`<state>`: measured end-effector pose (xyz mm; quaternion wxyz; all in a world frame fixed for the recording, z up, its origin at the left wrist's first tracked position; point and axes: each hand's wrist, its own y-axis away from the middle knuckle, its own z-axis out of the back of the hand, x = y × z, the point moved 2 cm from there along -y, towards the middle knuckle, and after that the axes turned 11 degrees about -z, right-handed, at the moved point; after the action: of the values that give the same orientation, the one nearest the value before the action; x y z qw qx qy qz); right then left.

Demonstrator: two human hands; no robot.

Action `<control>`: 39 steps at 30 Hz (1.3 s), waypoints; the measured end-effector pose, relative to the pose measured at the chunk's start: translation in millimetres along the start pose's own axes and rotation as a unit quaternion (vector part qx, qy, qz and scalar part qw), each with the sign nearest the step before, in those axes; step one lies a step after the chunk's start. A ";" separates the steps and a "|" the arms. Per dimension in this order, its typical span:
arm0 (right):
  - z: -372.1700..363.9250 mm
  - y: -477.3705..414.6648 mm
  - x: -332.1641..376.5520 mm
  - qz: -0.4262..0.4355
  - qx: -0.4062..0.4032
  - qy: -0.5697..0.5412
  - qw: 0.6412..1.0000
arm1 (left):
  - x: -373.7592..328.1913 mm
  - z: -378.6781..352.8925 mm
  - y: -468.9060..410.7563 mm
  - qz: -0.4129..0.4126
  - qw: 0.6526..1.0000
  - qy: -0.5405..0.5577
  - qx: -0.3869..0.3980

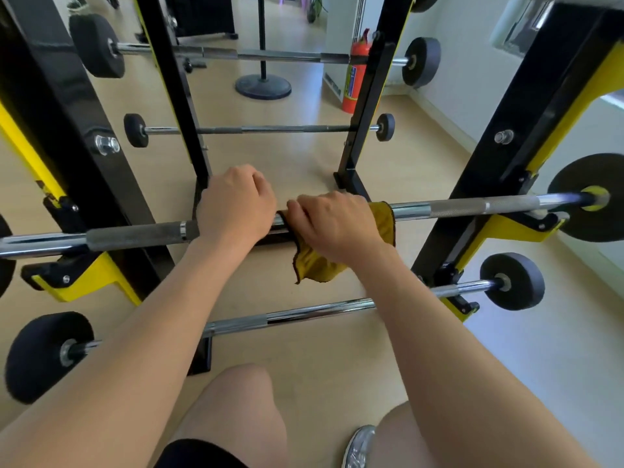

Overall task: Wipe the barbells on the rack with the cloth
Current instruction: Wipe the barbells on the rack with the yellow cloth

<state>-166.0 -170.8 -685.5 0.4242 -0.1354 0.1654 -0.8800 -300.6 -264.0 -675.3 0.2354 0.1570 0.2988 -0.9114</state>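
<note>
Wiping under way, mid-shaft of barbell (456, 207) resting across rack (526, 136) hooks. Right hand (332, 224) clamping yellow cloth (315, 265) around bar; left hand (236, 206) curled bare beside. Next, probably: slide toward right-hand knurling.

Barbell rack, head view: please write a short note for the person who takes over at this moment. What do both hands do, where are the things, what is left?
Left hand: bare, closed around the upper near barbell, no cloth in it.
Right hand: presses the yellow cloth over the same bar, near its middle; the cloth hangs below.
Rack: this bar lies on yellow hooks. A lower near barbell sits under it, and two more barbells are on the far side.
Done: cannot tell which parts are already wiped.
Left: probably the rest of this bar, then the other barbells.
</note>
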 end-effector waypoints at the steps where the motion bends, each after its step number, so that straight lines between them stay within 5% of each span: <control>1: 2.5 -1.1 -21.3 -0.041 0.009 0.020 0.999 | -0.7 -0.9 3.6 0.001 1.000 -0.008 0.009; 4: 11.8 6.1 -100.1 -0.199 0.038 0.066 0.977 | 0.4 1.1 15.6 -0.008 0.998 -0.055 0.026; 8: 13.0 18.1 -107.2 -0.243 -0.093 0.083 0.962 | 8.9 6.6 20.7 -0.031 0.999 -0.024 0.009; 14: -34.4 25.1 56.3 -0.062 -0.105 0.011 0.992 | 19.4 20.0 16.3 0.012 0.997 0.062 -0.037; 19: -20.4 9.7 23.8 0.156 0.010 0.043 0.987 | 19.9 17.4 16.6 -0.010 1.000 0.015 0.006; 28: 20.9 29.4 -141.4 -0.068 -0.037 0.172 0.982 | 11.1 8.0 33.1 -0.077 0.994 -0.079 0.023; 32: 8.7 22.6 -103.0 -0.180 -0.054 0.167 0.968 | 10.5 0.8 33.6 -0.116 0.988 -0.099 0.022; 39: -24.4 13.0 57.8 -0.032 -0.086 0.030 0.995 | 19.9 12.4 48.0 -0.108 0.994 -0.011 0.015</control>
<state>-201.0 -219.8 -707.2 0.3773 -0.1504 0.2487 -0.8793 -294.0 -312.5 -696.8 0.1365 0.1169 0.2979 -0.9375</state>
